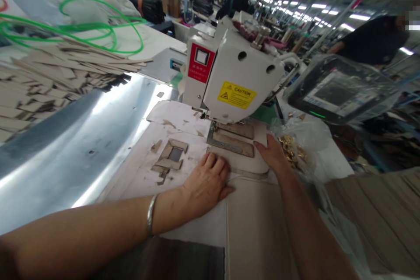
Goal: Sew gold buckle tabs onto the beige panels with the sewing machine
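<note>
A beige fabric panel (244, 165) with rounded corners lies under the head of a white sewing machine (236, 74). On top of it sits a metal clamp frame (226, 144) with slots showing fabric inside. My left hand (210, 179), a bangle at its wrist, has its fingers curled together against the panel's left edge, thumb toward the lower edge. At the right edge, my right hand (271, 153) grips the panel with its thumb on top; its other fingers are mostly hidden. A longer beige piece (256, 223) runs from the panel toward me.
Left lies a shiny metal surface (82, 153) with stacked beige strips (49, 74) and green tubing (138, 43) beyond. Worn tape pieces (170, 142) mark the white sheet. Right are a bag of brass-coloured parts (293, 151), a plastic-covered control screen (334, 92) and beige material (377, 214). People stand farther back.
</note>
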The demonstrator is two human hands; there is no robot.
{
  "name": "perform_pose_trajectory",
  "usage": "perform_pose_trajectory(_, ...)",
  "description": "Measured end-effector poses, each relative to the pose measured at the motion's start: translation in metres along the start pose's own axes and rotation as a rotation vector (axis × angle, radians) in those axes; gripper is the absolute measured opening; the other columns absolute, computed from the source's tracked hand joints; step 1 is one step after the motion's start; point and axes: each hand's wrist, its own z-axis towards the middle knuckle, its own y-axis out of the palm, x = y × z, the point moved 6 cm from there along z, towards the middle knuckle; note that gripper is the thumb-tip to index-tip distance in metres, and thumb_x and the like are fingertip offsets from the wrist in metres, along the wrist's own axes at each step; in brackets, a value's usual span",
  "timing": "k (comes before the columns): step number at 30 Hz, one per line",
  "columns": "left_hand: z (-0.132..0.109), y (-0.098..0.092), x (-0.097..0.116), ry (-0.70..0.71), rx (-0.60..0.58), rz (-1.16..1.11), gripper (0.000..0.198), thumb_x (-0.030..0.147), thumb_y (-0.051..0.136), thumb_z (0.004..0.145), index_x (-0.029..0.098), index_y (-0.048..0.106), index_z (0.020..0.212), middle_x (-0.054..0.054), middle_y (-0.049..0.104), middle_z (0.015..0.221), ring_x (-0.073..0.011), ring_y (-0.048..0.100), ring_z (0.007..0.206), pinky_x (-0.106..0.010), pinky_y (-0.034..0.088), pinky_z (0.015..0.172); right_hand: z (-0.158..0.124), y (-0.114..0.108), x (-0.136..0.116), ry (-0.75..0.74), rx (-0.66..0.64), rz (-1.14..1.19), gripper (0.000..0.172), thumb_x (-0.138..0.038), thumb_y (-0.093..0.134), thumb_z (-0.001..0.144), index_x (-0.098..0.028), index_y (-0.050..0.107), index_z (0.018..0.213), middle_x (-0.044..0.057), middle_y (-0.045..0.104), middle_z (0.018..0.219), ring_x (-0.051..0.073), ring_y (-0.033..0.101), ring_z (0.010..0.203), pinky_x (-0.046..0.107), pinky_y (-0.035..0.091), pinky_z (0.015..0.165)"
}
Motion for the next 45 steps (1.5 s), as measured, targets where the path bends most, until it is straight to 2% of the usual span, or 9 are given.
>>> perform_pose_trajectory(2,0.003,-0.001,-0.005,0.007,0.003,-0.02,0.049,0.052,0.053,0.091,0.011,0.059,0.119,-0.013,0.056,0.111,-0.0296,0.048,0.105,-0.046,0.038,0.098,-0.012,-0.015,-0.001,-0.037,0.112,-0.01,0.063,-0.04,0.056,0.081,-0.007,0.049,0.134,0.022,0.062,0.12,0.03,0.064,0.099,0.047,0.053,0.084)
perform_pose_trajectory(4,0.006,-0.002,-0.009,0.025,0.008,-0.042,0.046,0.05,0.052,0.092,0.013,0.059,0.118,-0.011,0.056,0.109,-0.0283,0.048,0.102,-0.044,0.038,0.096,-0.033,-0.027,-0.003,-0.122,0.155,-0.012,0.062,-0.041,0.053,0.084,-0.009,0.047,0.136,0.022,0.059,0.126,0.03,0.063,0.103,0.047,0.054,0.085)
perform_pose_trajectory(10,0.009,-0.003,-0.009,0.033,0.027,-0.044,0.042,0.049,0.052,0.092,0.017,0.059,0.118,-0.009,0.054,0.106,-0.0278,0.047,0.1,-0.044,0.039,0.092,-0.11,-0.018,-0.01,-0.355,-0.074,-0.11,0.048,-0.041,0.042,0.095,-0.019,0.053,0.136,0.014,0.051,0.143,0.026,0.045,0.134,0.05,0.036,0.113)
perform_pose_trajectory(14,0.009,-0.003,-0.006,0.025,0.026,-0.02,0.04,0.049,0.05,0.094,0.019,0.059,0.119,-0.009,0.054,0.104,-0.0277,0.047,0.099,-0.044,0.038,0.091,-0.131,-0.006,-0.013,-0.4,-0.063,-0.206,0.05,-0.036,0.041,0.097,-0.021,0.044,0.145,0.012,0.046,0.148,0.025,0.037,0.14,0.053,0.033,0.114)
perform_pose_trajectory(19,0.006,-0.003,-0.003,0.035,0.026,0.008,0.042,0.049,0.049,0.094,0.023,0.058,0.125,-0.009,0.054,0.105,-0.0287,0.047,0.1,-0.046,0.037,0.092,-0.137,-0.003,-0.019,-0.473,-0.042,-0.334,0.052,-0.036,0.039,0.099,-0.016,0.042,0.147,0.015,0.042,0.15,0.027,0.033,0.142,0.053,0.033,0.114)
perform_pose_trajectory(24,0.004,-0.003,-0.001,0.036,0.023,0.045,0.046,0.05,0.051,0.093,0.027,0.055,0.132,-0.009,0.054,0.108,-0.0294,0.046,0.102,-0.048,0.035,0.097,-0.14,-0.004,-0.024,-0.46,-0.054,-0.44,0.049,-0.036,0.04,0.098,-0.023,0.046,0.145,0.011,0.038,0.153,0.032,0.031,0.142,0.055,0.035,0.112)
perform_pose_trajectory(37,0.007,-0.005,0.001,0.043,0.027,0.059,0.045,0.05,0.052,0.092,0.026,0.057,0.129,-0.009,0.056,0.105,-0.0286,0.048,0.098,-0.046,0.038,0.092,-0.139,-0.004,-0.022,-0.447,-0.007,-0.412,0.049,-0.035,0.039,0.098,-0.018,0.048,0.143,0.011,0.046,0.147,0.029,0.037,0.139,0.051,0.036,0.112)
perform_pose_trajectory(42,0.007,-0.004,0.002,0.047,0.024,0.058,0.044,0.05,0.05,0.093,0.025,0.058,0.128,-0.009,0.056,0.105,-0.0291,0.049,0.099,-0.047,0.038,0.093,-0.114,-0.017,-0.028,-0.442,-0.026,-0.36,0.034,-0.027,0.038,0.098,-0.021,0.066,0.117,0.011,0.064,0.123,0.026,0.055,0.119,0.046,0.044,0.103)
perform_pose_trajectory(45,0.007,-0.005,0.001,0.044,0.024,0.057,0.044,0.05,0.051,0.092,0.025,0.058,0.128,-0.01,0.057,0.105,-0.0293,0.049,0.099,-0.047,0.038,0.092,-0.089,-0.019,-0.03,-0.448,-0.044,-0.342,0.02,-0.022,0.048,0.091,-0.021,0.067,0.094,0.013,0.061,0.125,0.028,0.047,0.129,0.049,0.04,0.105)
